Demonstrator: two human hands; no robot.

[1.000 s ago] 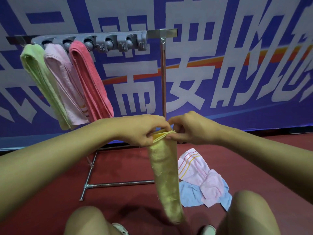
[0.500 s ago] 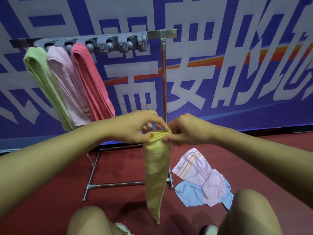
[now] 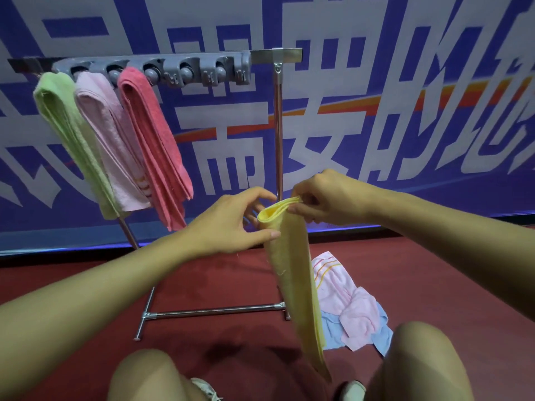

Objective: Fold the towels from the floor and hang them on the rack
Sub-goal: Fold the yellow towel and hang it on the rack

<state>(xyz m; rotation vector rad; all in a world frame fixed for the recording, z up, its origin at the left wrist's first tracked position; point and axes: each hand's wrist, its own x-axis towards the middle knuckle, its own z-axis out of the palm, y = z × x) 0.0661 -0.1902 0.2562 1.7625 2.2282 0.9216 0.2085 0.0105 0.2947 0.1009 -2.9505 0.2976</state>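
The right hand (image 3: 327, 198) pinches the folded top edge of a yellow towel (image 3: 292, 273), which hangs long and narrow in front of the rack (image 3: 278, 117). The left hand (image 3: 231, 221) touches the fold from the other side, its grip half spread, thumb against the cloth. On the rack's bar hang green (image 3: 63, 131), pale pink (image 3: 110, 134) and red (image 3: 153, 140) towels. A striped pink towel (image 3: 344, 296) and a blue one (image 3: 333, 334) lie crumpled on the floor (image 3: 86, 290).
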